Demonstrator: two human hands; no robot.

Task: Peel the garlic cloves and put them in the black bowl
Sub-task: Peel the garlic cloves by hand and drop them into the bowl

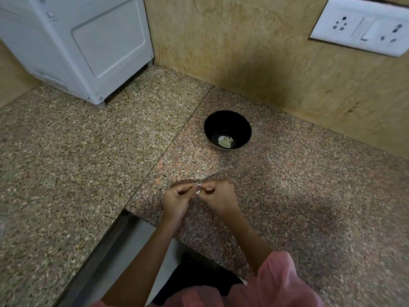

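Right now both hands meet over the speckled pink-brown granite counter (287, 185), w/ a small whitish garlic clove (198, 190) pinched between them. Left hand (177, 201) fingers curl to steady it; right hand (218, 199) pinches its skin, prob. to strip it. The round glossy black bowl (228, 120) sits just beyond, within reach, holding a few peeled pale cloves (225, 141).

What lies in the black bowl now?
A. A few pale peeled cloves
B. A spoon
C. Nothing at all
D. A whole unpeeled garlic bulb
A: a few pale peeled cloves lie on the bottom of the bowl, and nothing else shows in it. The left hand and the right hand pinch one more clove short of the bowl.
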